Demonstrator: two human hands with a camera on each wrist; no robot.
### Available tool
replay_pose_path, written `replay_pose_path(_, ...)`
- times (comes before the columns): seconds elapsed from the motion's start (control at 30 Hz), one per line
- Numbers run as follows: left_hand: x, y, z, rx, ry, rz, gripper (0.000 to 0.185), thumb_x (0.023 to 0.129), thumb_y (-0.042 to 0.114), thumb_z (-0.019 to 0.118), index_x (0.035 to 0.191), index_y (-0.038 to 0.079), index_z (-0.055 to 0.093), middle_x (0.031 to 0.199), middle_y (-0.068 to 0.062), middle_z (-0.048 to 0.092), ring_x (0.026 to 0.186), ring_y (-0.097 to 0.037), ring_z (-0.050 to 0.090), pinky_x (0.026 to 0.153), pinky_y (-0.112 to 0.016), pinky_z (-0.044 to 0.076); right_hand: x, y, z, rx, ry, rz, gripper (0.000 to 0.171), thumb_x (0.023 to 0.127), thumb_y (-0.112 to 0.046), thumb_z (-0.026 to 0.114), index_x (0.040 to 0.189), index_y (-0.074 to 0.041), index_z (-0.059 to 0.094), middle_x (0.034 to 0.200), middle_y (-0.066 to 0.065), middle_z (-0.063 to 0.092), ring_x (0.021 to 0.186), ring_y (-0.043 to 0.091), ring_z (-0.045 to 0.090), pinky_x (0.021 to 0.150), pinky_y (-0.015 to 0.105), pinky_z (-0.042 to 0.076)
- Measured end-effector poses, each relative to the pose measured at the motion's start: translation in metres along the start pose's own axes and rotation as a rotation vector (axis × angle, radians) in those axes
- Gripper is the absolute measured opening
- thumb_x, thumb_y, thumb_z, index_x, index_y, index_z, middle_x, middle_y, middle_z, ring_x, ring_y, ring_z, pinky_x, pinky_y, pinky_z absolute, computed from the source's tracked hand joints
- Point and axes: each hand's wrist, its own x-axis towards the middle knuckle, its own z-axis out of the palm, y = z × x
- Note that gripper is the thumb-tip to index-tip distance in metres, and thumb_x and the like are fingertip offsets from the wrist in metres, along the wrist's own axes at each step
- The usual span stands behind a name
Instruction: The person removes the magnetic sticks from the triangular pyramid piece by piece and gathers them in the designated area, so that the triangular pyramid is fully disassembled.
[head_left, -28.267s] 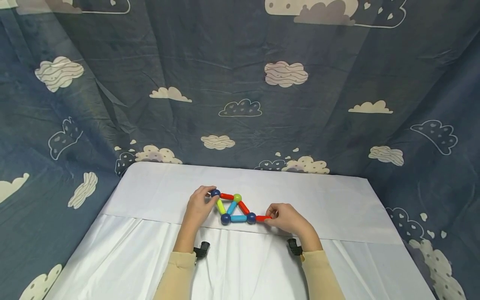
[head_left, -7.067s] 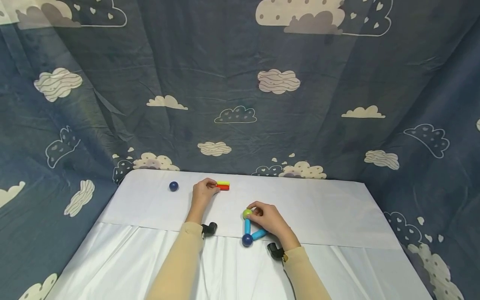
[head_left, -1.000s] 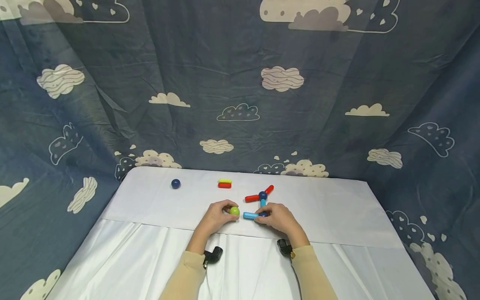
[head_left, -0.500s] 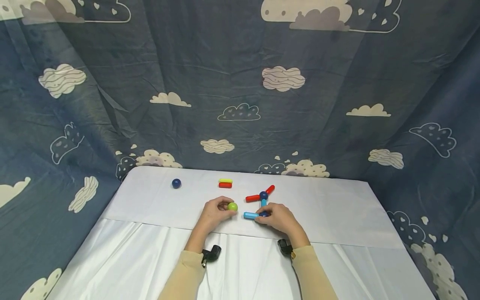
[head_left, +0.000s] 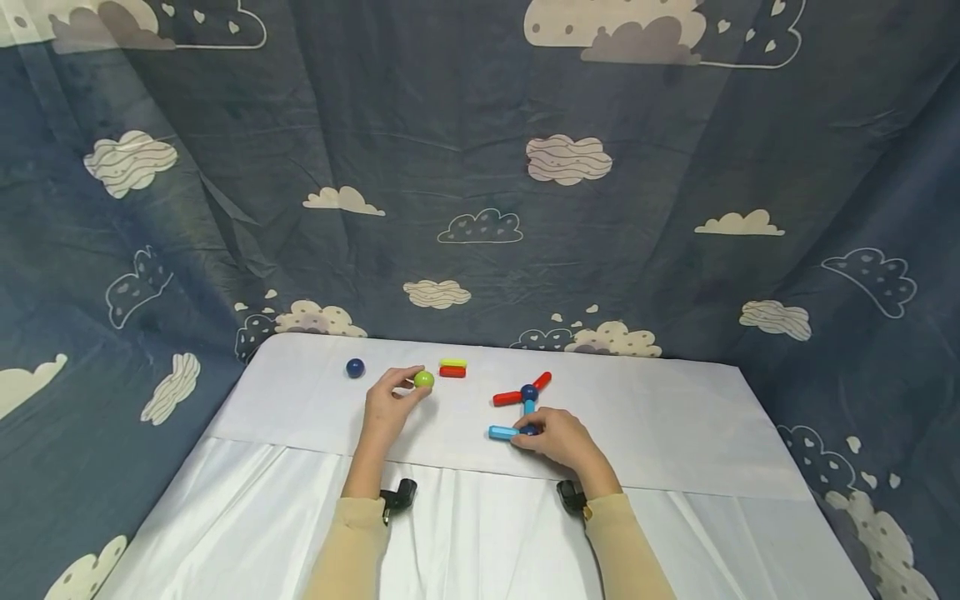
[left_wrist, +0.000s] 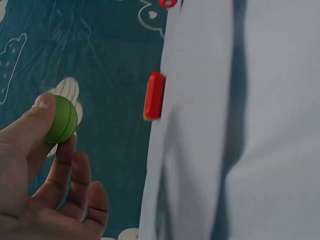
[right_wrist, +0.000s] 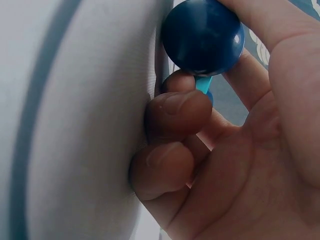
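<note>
I see the person's left grip (head_left: 386,410) pinching a shiny lime-green ball (head_left: 423,379), the right grip (head_left: 561,438) clamped on a glossy dark-blue ball (right_wrist: 202,37) beside a light-blue rod (head_left: 502,432).

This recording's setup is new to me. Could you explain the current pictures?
No robot here: a person works bare-handed. The wide picture comes from a camera on the head; the two close-ups come from small black cameras worn on the wrists.

The left hand pinches a green ball. The right hand holds a dark blue ball; beside it show two light blue rods, one leading to a second blue ball with two red rods. Also on the white cloth lie a loose blue ball and, side by side, a yellow rod and a single red rod.
</note>
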Motion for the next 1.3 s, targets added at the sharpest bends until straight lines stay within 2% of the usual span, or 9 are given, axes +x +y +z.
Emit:
replay_pose_path(0.2, 0.014, -0.003, -0.029, 0.000, 0.105, -0.053, 0.047, 0.092, 0.024, 0.083, 0.137, 0.013, 0.071, 0.127, -0.011, 0.074, 0.114, -0.026, 0.065, 0.088, -0.022, 0.046, 0.000, 0.002, 0.000, 0.003, 0.005, -0.008, 0.021, 0.088, -0.039, 0.085, 0.106, -0.027, 0.083, 0.096, -0.002, 0.068, 0.089, 0.017, 0.055, 0.078, 0.033, 0.043)
replay_pose_path(0.43, 0.030, -0.009, -0.069, 0.018, 0.224, -0.075, 0.041, 0.095, 0.021, 0.080, 0.133, 0.009, 0.071, 0.124, -0.016, 0.074, 0.115, -0.028, 0.063, 0.088, -0.022, 0.043, 0.000, 0.004, -0.001, 0.013, 0.009, -0.012, 0.021, 0.087, -0.039, 0.086, 0.105, -0.028, 0.082, 0.100, -0.003, 0.071, 0.090, 0.017, 0.056, 0.080, 0.035, 0.046)
replay_pose_path(0.67, 0.043, -0.022, -0.097, 0.036, 0.298, -0.149, 0.041, 0.100, 0.023, 0.074, 0.138, 0.009, 0.069, 0.131, -0.016, 0.071, 0.119, -0.029, 0.061, 0.080, -0.016, 0.041, 0.001, 0.003, 0.000, 0.011, 0.008, -0.003, 0.020, 0.087, -0.040, 0.086, 0.104, -0.029, 0.082, 0.100, -0.003, 0.071, 0.091, 0.017, 0.056, 0.081, 0.035, 0.047)
replay_pose_path(0.8, 0.048, -0.031, -0.107, 0.027, 0.340, -0.198, 0.042, 0.101, 0.023, 0.073, 0.140, 0.010, 0.068, 0.134, -0.014, 0.071, 0.113, -0.019, 0.060, 0.076, -0.011, 0.042, 0.000, 0.003, 0.000, 0.006, 0.011, -0.009, 0.020, 0.087, -0.039, 0.086, 0.104, -0.029, 0.082, 0.099, -0.003, 0.070, 0.091, 0.017, 0.056, 0.080, 0.035, 0.046)
replay_pose_path(0.93, 0.051, -0.040, -0.111, 0.027, 0.361, -0.227, 0.042, 0.101, 0.022, 0.072, 0.141, 0.009, 0.067, 0.135, -0.013, 0.072, 0.106, -0.009, 0.056, 0.077, -0.011, 0.042, -0.001, 0.002, -0.001, 0.007, 0.013, -0.014, 0.020, 0.087, -0.039, 0.086, 0.104, -0.029, 0.082, 0.098, -0.004, 0.071, 0.089, 0.017, 0.056, 0.079, 0.035, 0.046)
replay_pose_path(1.1, 0.053, -0.051, -0.112, 0.037, 0.332, -0.258, 0.043, 0.103, 0.021, 0.070, 0.143, 0.006, 0.065, 0.139, -0.017, 0.069, 0.110, -0.014, 0.056, 0.081, -0.014, 0.042, -0.001, 0.003, -0.001, 0.007, 0.013, -0.020, 0.022, 0.087, -0.040, 0.086, 0.106, -0.028, 0.082, 0.098, -0.003, 0.070, 0.089, 0.017, 0.055, 0.079, 0.035, 0.045)
replay_pose_path(1.3, 0.056, -0.066, -0.114, 0.083, 0.319, -0.286, 0.043, 0.102, 0.019, 0.070, 0.143, 0.005, 0.065, 0.141, -0.018, 0.069, 0.109, -0.018, 0.060, 0.074, -0.011, 0.040, 0.000, 0.005, 0.001, 0.005, 0.015, -0.029, 0.023, 0.087, -0.040, 0.086, 0.106, -0.028, 0.083, 0.096, -0.003, 0.069, 0.088, 0.017, 0.055, 0.078, 0.034, 0.045)
